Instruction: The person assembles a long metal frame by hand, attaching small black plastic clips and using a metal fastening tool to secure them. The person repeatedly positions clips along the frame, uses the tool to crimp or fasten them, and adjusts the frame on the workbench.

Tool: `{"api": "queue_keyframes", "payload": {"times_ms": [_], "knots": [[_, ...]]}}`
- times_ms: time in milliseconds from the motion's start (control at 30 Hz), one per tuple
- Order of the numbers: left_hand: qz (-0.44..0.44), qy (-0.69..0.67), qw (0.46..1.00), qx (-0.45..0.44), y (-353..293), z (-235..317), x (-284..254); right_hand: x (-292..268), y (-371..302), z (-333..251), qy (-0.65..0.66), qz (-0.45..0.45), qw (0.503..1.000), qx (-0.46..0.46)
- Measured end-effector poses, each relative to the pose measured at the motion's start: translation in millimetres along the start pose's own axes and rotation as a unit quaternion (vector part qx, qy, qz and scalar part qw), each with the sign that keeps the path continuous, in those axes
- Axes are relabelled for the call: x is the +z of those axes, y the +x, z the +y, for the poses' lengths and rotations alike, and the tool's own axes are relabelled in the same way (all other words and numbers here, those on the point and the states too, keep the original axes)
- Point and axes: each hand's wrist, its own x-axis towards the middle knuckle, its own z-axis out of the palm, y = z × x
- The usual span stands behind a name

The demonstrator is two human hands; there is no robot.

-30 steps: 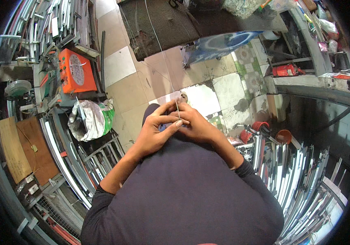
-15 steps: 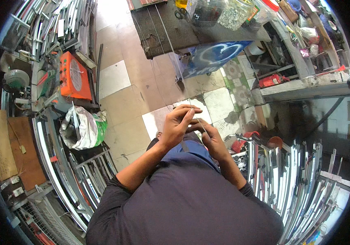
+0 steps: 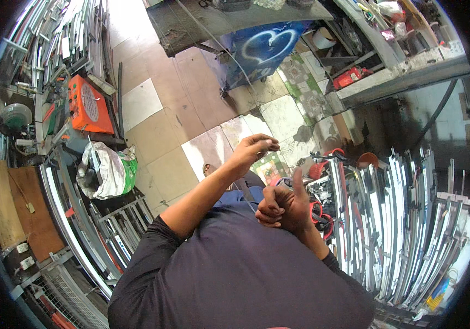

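Note:
My left hand (image 3: 252,151) is raised in front of my body, its thumb and fingertips pressed together; anything between them is too small to make out. Lower and closer to my chest, my right hand (image 3: 285,207) has its fingers curled into a fist and its thumb pointing up. A thin grey strand (image 3: 250,205) runs into the curled fingers of that fist. Another stretch of thin pale strand (image 3: 225,48) slants down from the dark workbench (image 3: 191,30) toward my hands; its lower part fades against the floor tiles.
Upright metal and white profiles (image 3: 394,230) crowd the right side, with red-handled tools (image 3: 318,214) beside them. On the left are an orange machine box (image 3: 88,104), a white-and-green sack (image 3: 106,171) and more long profiles (image 3: 73,214). A blue panel with a painted heart (image 3: 265,49) stands under the bench.
My hands have drawn apart. The right hand has come down toward my chest and curled into a fist with the thumb up. The bench and its jars sit higher in the view.

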Motion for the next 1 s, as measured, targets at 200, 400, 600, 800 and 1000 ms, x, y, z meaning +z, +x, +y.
{"api": "queue_keyframes", "payload": {"times_ms": [200,400,600,800,1000], "knots": [[-0.173,0.336,0.917,-0.131,6.6,-41.0,51.4,-22.5,-65.3,2.2,0.100,-0.087,0.987,-0.097],[-0.405,0.524,0.742,-0.107,3.7,-80.1,103.8,-49.1,-122.8,-1.9,-0.128,0.116,0.961,-0.215],[-0.442,0.568,0.695,0.001,-20.1,-93.9,124.3,-73.5,-140.5,-13.1,-0.252,0.183,0.929,-0.198],[-0.397,0.643,0.618,-0.217,-25.8,-78.7,148.6,-109.4,-119.3,-34.2,-0.576,0.214,0.742,-0.269],[-0.421,0.642,0.621,-0.155,-53.8,-81.5,176.3,-156.7,-46.7,-23.7,-0.462,0.245,0.851,-0.047]]}}
